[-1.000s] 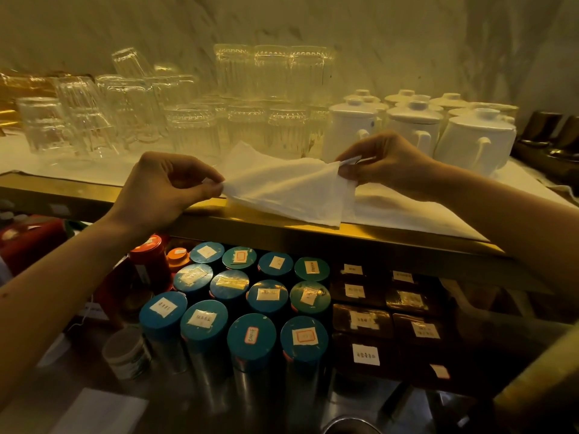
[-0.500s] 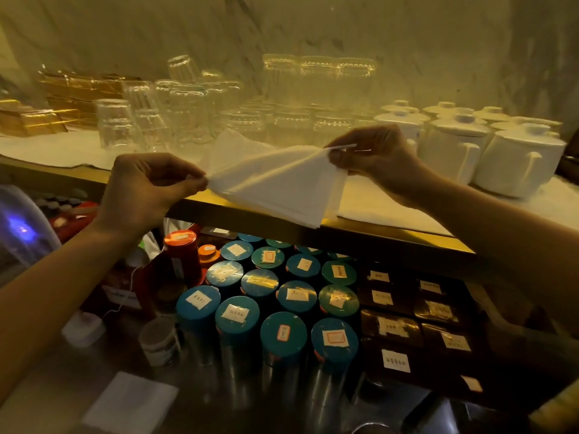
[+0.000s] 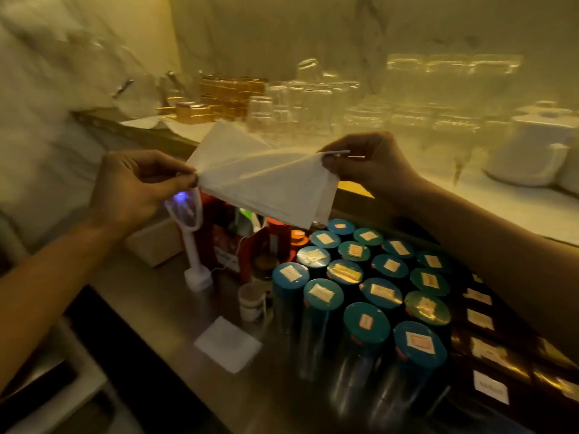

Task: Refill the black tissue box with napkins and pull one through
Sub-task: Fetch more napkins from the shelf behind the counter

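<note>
A white paper napkin (image 3: 269, 183) is stretched in the air between both hands, above the counter. My left hand (image 3: 138, 186) pinches its left corner between thumb and fingers. My right hand (image 3: 369, 164) pinches its upper right corner. The napkin hangs partly folded, its lower edge drooping toward the jars. A second flat white napkin (image 3: 228, 344) lies on the steel counter below. No black tissue box is in view.
Several teal-lidded jars (image 3: 366, 321) with labels crowd the counter at right, beside dark labelled boxes (image 3: 488, 389). A white stand with a purple light (image 3: 192, 245) and a small white jar (image 3: 251, 303) stand at centre. The upper shelf holds glasses (image 3: 313, 101), gold boxes (image 3: 219, 101) and white pots (image 3: 532, 151).
The view has swung to the left, so the shelf and jars now sit further right. Both hands keep the same pinch on the napkin, still stretched between them.
</note>
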### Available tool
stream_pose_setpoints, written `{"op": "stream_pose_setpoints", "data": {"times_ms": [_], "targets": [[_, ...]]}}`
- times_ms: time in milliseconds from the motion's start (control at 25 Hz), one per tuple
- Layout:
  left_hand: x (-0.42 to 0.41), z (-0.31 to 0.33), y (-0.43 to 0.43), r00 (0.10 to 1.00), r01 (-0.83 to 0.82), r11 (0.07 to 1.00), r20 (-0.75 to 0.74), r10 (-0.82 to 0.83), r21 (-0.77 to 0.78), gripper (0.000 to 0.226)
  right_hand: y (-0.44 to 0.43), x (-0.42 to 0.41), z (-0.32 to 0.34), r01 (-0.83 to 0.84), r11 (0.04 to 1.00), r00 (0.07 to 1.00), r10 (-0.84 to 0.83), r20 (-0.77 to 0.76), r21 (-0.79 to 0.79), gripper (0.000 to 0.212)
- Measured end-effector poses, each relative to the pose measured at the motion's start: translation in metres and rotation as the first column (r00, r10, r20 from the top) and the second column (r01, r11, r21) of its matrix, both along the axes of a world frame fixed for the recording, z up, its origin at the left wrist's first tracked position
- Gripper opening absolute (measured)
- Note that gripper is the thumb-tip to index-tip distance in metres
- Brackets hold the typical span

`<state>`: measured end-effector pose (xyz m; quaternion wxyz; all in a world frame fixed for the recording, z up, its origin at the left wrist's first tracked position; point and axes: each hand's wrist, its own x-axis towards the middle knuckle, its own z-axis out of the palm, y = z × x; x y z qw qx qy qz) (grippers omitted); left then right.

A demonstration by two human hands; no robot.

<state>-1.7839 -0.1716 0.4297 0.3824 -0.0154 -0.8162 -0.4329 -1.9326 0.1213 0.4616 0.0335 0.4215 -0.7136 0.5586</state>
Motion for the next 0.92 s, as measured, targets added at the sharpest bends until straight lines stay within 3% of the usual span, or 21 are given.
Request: {"op": "stream_pose_setpoints", "data": {"times_ms": [120,280,480,640,920], "targets": [[0.06,0.0,-0.005,0.992,-0.122,0.991,-0.02,0.124,0.062,0.025,-0.028,0.024,0.0,-0.156,0.988,0.987,0.156,0.03,0.005,0.012],[0.174,-0.013,0.004,0.94,-0.326,0.926,-0.042,0.34,0.188,0.015,-0.077,0.071,-0.013,-0.375,0.925,0.921,0.38,-0.085,0.069,0.013],[0.342,-0.035,0.044,0.755,-0.656,0.748,0.059,0.653,0.104,0.013,-0.145,0.175,-0.048,-0.73,0.681,0.681,0.732,-0.009,0.06,0.016],[0.472,-0.033,0.08,0.556,-0.83,0.548,0.079,0.827,0.104,0.019,-0.196,0.288,-0.056,-0.886,0.463,0.463,0.885,0.059,0.009,0.018],[0.724,-0.048,0.218,-0.005,-0.997,-0.012,0.089,0.996,0.076,0.017,-0.228,0.587,-0.059,-0.999,-0.036,-0.034,0.997,0.074,0.027,0.019]]}}
